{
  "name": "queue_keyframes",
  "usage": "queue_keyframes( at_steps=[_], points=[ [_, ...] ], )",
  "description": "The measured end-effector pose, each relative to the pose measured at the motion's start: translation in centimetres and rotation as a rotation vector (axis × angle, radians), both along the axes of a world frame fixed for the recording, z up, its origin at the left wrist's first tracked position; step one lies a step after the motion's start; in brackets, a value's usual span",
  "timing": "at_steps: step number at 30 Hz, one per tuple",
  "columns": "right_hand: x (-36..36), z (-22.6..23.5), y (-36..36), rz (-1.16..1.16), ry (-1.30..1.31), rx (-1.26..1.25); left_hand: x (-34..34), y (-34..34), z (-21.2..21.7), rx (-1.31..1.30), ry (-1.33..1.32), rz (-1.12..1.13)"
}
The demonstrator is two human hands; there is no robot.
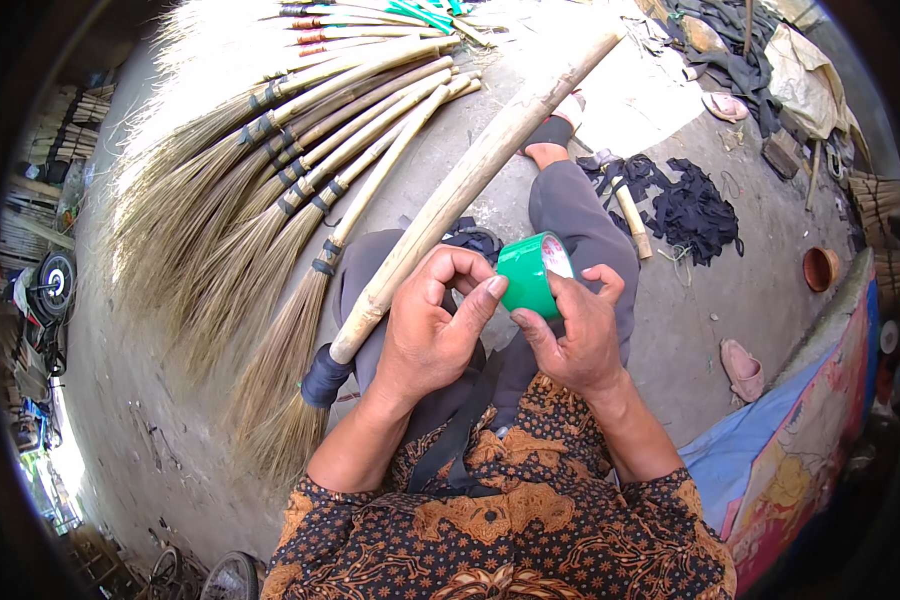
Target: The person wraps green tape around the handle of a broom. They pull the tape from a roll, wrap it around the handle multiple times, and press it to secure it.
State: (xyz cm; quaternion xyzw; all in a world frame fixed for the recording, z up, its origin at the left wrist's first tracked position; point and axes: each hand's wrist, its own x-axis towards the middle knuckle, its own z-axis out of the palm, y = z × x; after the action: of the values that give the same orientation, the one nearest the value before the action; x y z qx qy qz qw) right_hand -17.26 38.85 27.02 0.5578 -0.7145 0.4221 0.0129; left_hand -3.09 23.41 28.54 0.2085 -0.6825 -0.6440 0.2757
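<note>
A roll of shiny green tape (528, 278) is held up over my lap. My right hand (580, 335) grips it from the right, with the thumb below and fingers at the roll's open side. My left hand (438, 315) is curled at the roll's left edge, its thumb and forefinger pinching at the tape there. Slanting across my left leg is a broom with a thick pale wooden handle (470, 175), its upper end far right. Black binding (325, 378) wraps the broom's lower end, above its bristles (300, 430). My left hand is over the handle; whether it touches it, I cannot tell.
Several finished-looking brooms (300, 150) lie fanned out on the floor at left. Black cloth strips (695, 210) are heaped at right beside a short wooden piece (632, 218). Farther right are a brown pot (820, 269), a pink shoe (742, 370) and a blue sheet (725, 450).
</note>
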Motion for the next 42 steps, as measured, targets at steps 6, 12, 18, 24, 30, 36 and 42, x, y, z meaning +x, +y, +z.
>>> queue_keyframes(
  at_steps=[6, 12, 18, 24, 30, 36, 42],
  points=[
    [0.4, -1.3, -0.1, 0.163, -0.180, -0.008, -0.3, -0.4, 0.8, -0.034, -0.097, -0.022],
    [0.3, -1.1, 0.1, 0.150, -0.126, 0.006, -1.1, -1.2, 2.7, -0.076, -0.094, -0.026],
    [0.5, -0.5, -0.6, 0.149, -0.114, 0.173, -0.9, -1.9, 3.7, -0.301, -0.077, -0.185],
    [0.7, -0.5, -1.2, 0.206, -0.181, -0.012, -1.1, -3.4, 5.0, -0.073, -0.060, -0.013],
    [0.5, -0.6, -1.4, 0.199, -0.218, 0.084, -0.6, -3.6, 5.9, -0.121, 0.038, -0.071],
    [0.5, -0.4, -1.5, 0.117, -0.240, 0.099, 0.3, -4.9, 5.8, -0.029, 0.110, -0.059],
    [1.6, -0.4, -1.8, 0.202, -0.245, -0.149, 1.0, -6.6, 7.2, -0.065, 0.144, 0.091]
  ],
)
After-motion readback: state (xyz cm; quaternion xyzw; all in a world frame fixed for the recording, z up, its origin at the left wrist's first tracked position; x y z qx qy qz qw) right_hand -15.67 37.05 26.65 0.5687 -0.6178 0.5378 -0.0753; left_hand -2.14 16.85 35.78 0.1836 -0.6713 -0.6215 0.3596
